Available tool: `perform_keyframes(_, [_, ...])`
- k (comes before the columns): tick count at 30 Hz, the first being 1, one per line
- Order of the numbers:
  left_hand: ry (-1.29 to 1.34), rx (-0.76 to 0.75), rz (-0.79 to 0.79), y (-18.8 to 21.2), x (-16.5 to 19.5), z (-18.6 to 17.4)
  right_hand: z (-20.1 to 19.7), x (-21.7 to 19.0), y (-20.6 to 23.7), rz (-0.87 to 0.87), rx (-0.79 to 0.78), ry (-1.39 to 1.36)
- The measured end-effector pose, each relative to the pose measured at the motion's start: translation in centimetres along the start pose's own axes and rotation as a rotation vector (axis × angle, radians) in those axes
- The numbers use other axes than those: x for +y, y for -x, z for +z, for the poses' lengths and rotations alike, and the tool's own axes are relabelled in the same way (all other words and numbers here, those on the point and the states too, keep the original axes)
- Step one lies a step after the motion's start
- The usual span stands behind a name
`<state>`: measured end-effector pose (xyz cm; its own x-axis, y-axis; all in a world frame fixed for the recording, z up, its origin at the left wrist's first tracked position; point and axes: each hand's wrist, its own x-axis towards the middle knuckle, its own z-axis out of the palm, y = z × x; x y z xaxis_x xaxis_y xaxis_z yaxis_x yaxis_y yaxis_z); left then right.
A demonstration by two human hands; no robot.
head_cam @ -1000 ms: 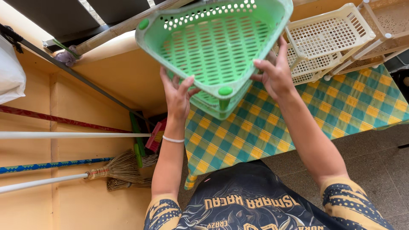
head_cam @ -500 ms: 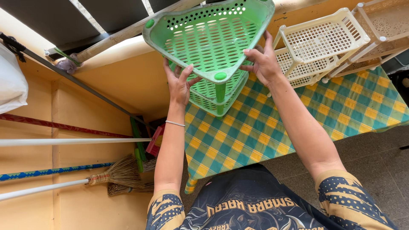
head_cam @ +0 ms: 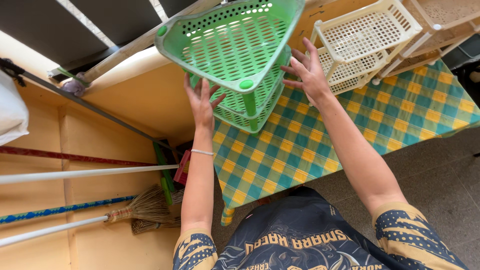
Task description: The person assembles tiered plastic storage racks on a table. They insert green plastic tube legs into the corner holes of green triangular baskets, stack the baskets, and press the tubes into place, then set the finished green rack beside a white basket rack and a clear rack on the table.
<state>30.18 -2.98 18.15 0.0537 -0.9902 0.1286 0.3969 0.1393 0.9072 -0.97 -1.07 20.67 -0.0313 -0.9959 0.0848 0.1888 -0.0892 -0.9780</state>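
A green triangular plastic rack (head_cam: pixel 235 45) with three perforated tiers stands at the near left end of a table covered by a green and yellow checked cloth (head_cam: pixel 300 150). My left hand (head_cam: pixel 202 102) is raised against the rack's left side, fingers spread, fingertips at the lower tiers. On the rack's right side, my right hand (head_cam: pixel 307 75) is also spread, close to the middle tier. Neither hand closes around any part of the rack. A thin bracelet circles my left wrist.
A cream tiered rack (head_cam: pixel 365 37) and a beige rack (head_cam: pixel 445 15) stand on the table to the right. Brooms (head_cam: pixel 145 205) and long poles (head_cam: pixel 85 173) lean at the left against a wooden wall. A white bag (head_cam: pixel 10 115) hangs at the far left.
The green rack went from tilted in both hands to standing on the cloth. Both hands slid off the top tier, opened and now sit beside the lower tiers.
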Motion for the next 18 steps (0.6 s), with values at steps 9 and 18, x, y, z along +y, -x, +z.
perform_keyframes(9, [-0.133,0.305,-0.074,13.1,-13.5,-8.7,-10.2,10.0,11.7,0.348,0.152,0.062])
perform_keyframes(18, [-1.136,0.121,-0.397,33.6,-22.8,-7.9,-21.2,21.8,27.9,0.51,0.162,0.93])
